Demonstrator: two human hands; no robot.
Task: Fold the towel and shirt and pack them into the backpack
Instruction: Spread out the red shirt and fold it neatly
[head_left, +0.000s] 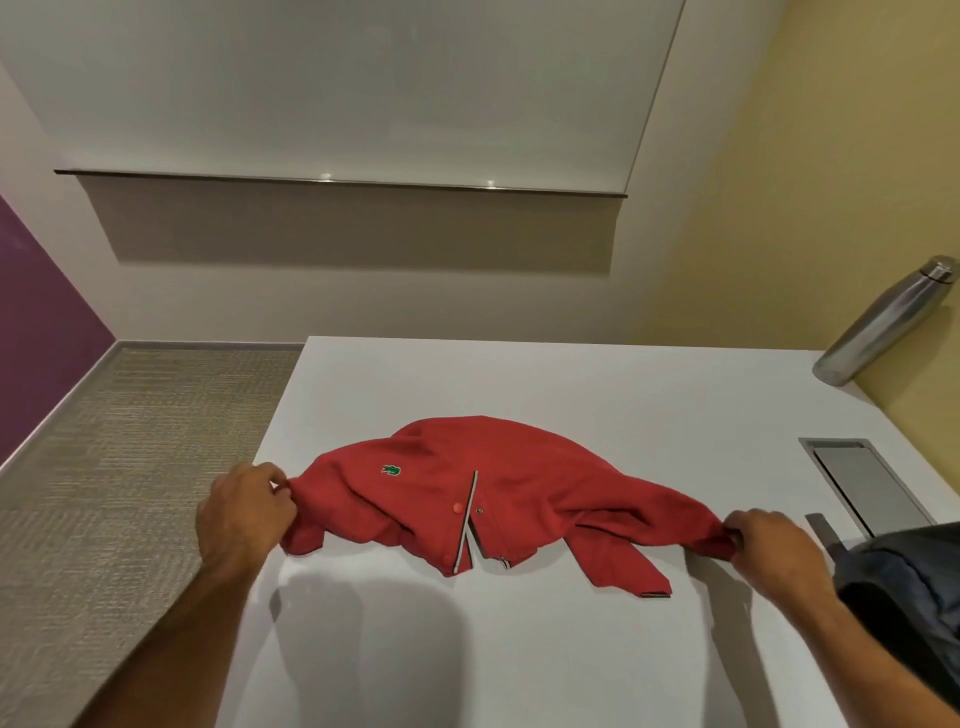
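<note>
A red polo shirt (519, 499) with a small green logo lies rumpled on the white table (571, 379), its button placket facing up and its collar toward me. My left hand (244, 512) pinches the shirt's left shoulder at the table's left edge. My right hand (769, 545) pinches the right shoulder, and one sleeve trails toward me below it. The dark grey backpack (914, 587) sits at the right edge of the view, partly cut off. No towel is in view.
A steel water bottle (883, 322) stands at the table's far right corner by the yellow wall. A grey recessed cable hatch (867, 486) is set in the tabletop, right of the shirt. Carpeted floor lies left of the table.
</note>
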